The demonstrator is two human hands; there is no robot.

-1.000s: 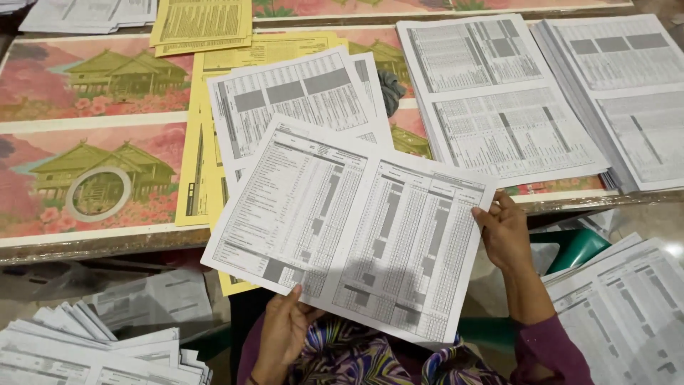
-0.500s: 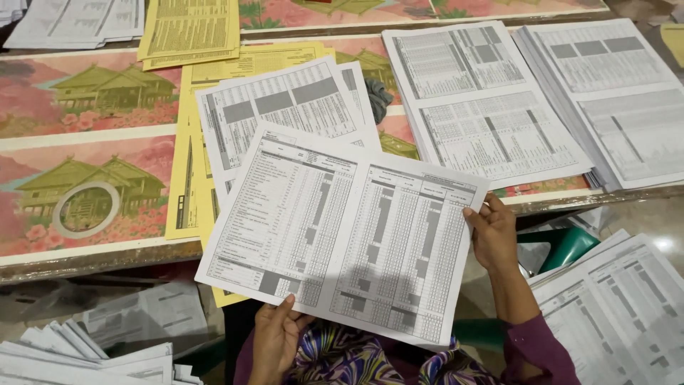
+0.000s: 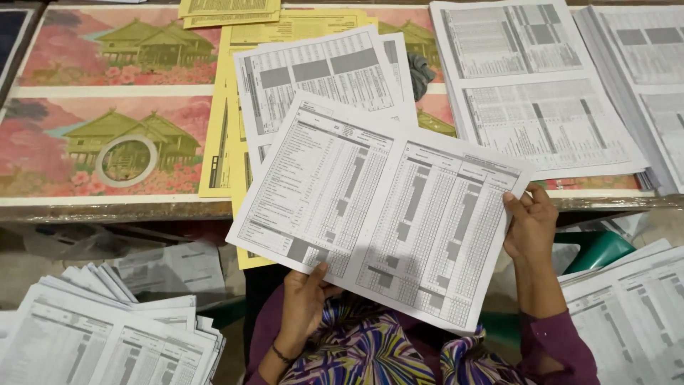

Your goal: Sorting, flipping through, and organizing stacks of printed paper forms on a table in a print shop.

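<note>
Table (image 3: 107, 208) with pictured cloth carries white table-sheet stacks (image 3: 548, 121) and yellow sheets (image 3: 221, 142). Your big white printed sheet (image 3: 385, 214) held tilted above table edge, over your lap. Your left hand (image 3: 305, 299): fingers clamped on sheet's bottom edge. Your right hand (image 3: 531, 224): fingers clamped on its right edge. Fanned paper pile (image 3: 100, 335) lower left.

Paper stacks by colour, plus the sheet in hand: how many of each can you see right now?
White sheet held in both hands: 1
White stacks: 5, namely table centre, table right, far right, lower left, lower right
Yellow stacks: 2, namely one, two
Total: 8
</note>
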